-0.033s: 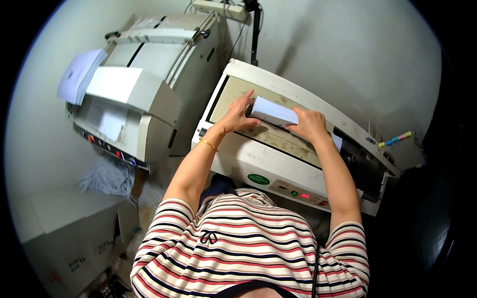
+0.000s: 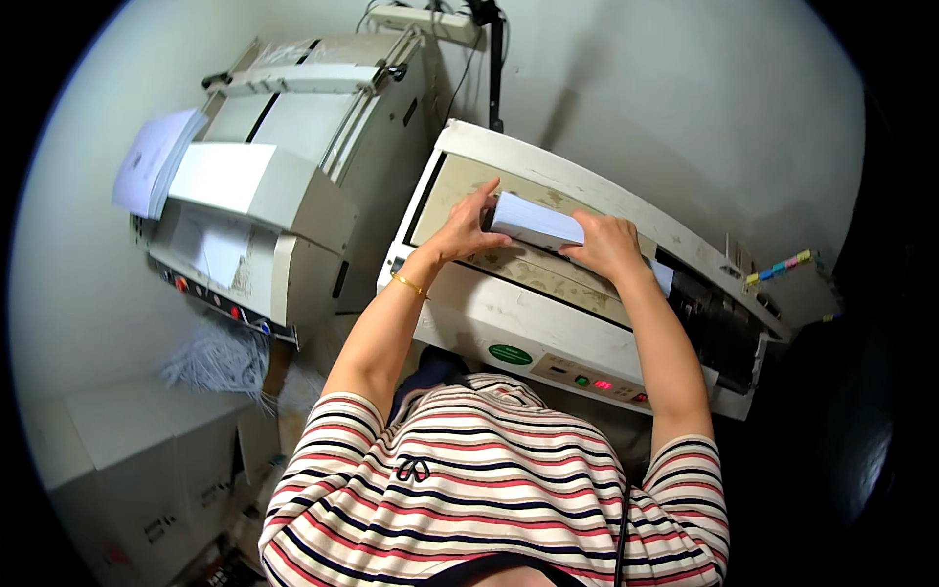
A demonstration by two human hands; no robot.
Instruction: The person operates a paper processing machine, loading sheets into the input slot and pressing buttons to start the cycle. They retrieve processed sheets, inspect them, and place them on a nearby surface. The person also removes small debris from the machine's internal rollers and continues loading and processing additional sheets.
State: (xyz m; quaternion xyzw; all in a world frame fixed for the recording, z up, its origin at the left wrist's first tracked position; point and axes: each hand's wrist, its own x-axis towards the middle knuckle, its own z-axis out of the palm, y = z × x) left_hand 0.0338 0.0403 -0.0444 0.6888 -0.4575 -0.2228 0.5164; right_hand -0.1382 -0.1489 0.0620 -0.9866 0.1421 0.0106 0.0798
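Observation:
A thick block of white paper sheets (image 2: 536,217) stands on edge in the slot of a long white binding machine (image 2: 518,305). My left hand (image 2: 464,229) clasps the block's left end, its thumb on the near side and its index finger stretched up past the corner. Around the right end is my right hand (image 2: 608,245), with the thumb on the near side and the fingers over the far side. The block's lower part is hidden in the slot. Beyond my right wrist, a bit of pale blue-white sheet (image 2: 662,278) shows on the machine.
On the left stands a grey paper cutter (image 2: 328,210) with a white sheet (image 2: 223,176) and a booklet stack (image 2: 156,161) on it. Paper shreds (image 2: 217,354) and white boxes (image 2: 137,426) lie below. Coloured tabs (image 2: 780,267) stick up beyond the machine's right end. A wall rises behind.

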